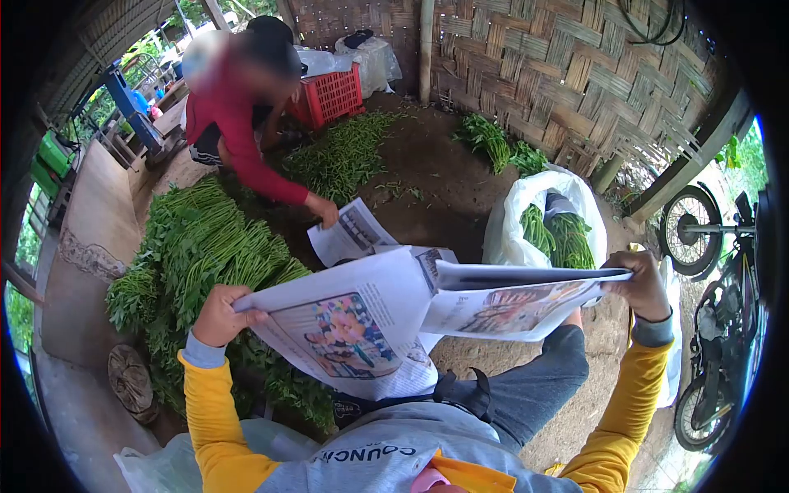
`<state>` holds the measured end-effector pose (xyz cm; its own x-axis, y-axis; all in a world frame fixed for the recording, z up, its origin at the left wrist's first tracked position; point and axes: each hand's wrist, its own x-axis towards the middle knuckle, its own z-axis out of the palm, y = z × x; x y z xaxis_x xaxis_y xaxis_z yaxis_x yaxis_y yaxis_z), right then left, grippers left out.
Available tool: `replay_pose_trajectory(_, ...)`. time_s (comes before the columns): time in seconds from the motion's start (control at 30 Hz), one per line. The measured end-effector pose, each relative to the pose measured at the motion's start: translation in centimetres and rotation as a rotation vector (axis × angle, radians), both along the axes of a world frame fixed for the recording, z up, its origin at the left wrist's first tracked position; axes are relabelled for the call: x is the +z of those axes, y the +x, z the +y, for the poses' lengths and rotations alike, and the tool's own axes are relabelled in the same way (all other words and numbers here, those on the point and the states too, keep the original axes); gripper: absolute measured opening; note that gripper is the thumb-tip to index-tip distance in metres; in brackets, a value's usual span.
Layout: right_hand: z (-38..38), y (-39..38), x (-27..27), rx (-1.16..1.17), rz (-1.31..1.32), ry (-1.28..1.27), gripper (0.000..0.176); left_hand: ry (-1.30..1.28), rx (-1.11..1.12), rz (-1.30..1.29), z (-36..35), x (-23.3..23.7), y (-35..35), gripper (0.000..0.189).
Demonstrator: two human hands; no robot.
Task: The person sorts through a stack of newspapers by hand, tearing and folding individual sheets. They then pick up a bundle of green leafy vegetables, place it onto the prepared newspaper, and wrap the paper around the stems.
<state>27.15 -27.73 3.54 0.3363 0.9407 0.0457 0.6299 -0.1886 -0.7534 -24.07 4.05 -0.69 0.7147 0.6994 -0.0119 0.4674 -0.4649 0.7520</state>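
Observation:
A spread newspaper (345, 304) stretches between my two hands above my lap, its pages partly folded and showing colour photos. My left hand (222, 315) pinches its left edge between thumb and fingers. Its right edge is gripped by my right hand (641, 285), held farther out to the side. Just beyond the pages, another person's hand (323, 209) touches a separate printed sheet (349, 232). A large heap of leafy green stems (205, 246) lies beside my left forearm. Part of my lap is hidden behind the paper.
A white plastic sack (505, 226) holds green bundles with newspaper around one. Loose stems (345, 156) cover the ground near a red crate (329, 97). Bundled greens (485, 141) lie by the woven wall (567, 74). A motorcycle (727, 320) stands at right, a wooden stump (130, 380) at left.

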Motion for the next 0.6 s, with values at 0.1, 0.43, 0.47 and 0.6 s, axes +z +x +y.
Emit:
replay_pose_trajectory(0.1, 0.3, 2.3, -4.1, -0.09, 0.291, 0.409, 0.019, 0.055, 0.136, -0.215, 0.8, -2.6, -0.4, 0.04)
replay_pose_trajectory(0.43, 7.8, -1.3, -11.3, -0.449, 0.238, 0.748, 0.02, 0.226, 0.468, -0.441, 0.4, -8.2, 0.0, 0.049)
replay_pose_trajectory(0.47, 8.2, -1.4, -11.8, -0.454, 0.247, 0.756, 0.02, 0.207, 0.469, -0.445, 0.4, -8.3, -0.2, 0.049)
replay_pose_trajectory(0.6, 9.7, -1.2, -14.1, -0.46, 0.236, 0.748, 0.02, 0.167, 0.468, -0.397, 0.4, -8.8, -0.9, 0.048)
